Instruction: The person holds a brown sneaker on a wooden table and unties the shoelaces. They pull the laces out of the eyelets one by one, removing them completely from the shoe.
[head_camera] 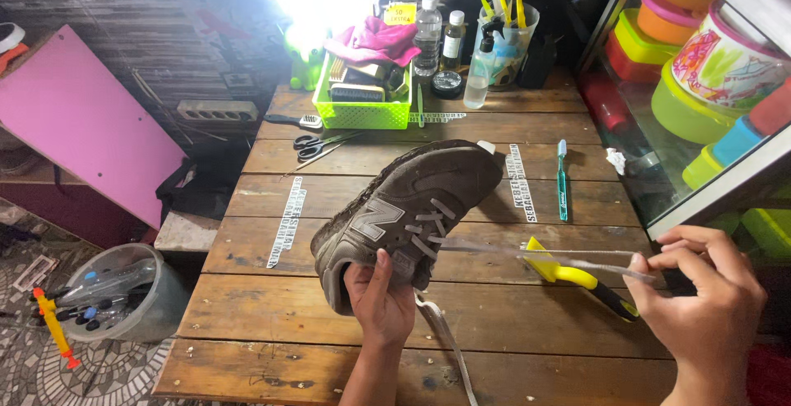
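Worn dark-brown sneaker (412,208) held above the middle of a wooden plank bench (247,323), its toe pointing far and right, its heel near and left. The left hand (381,300) grips the shoe from below at the heel end, thumb raised against its side. The right hand (709,291), at the near right edge, pinches the end of a grey shoelace (535,256) between closed fingers; the lace runs taut from the eyelets rightward to that hand, while its other end hangs down over the near planks. A yellow-handled brush (577,278) lies on the bench just below the stretched lace. Farther right lies a teal toothbrush (561,179). At the far edge stand a green basket (362,109) with a pink cloth, scissors (317,144) to its left, and several bottles (428,35). A glass cabinet (700,84) of coloured containers stands at the right.
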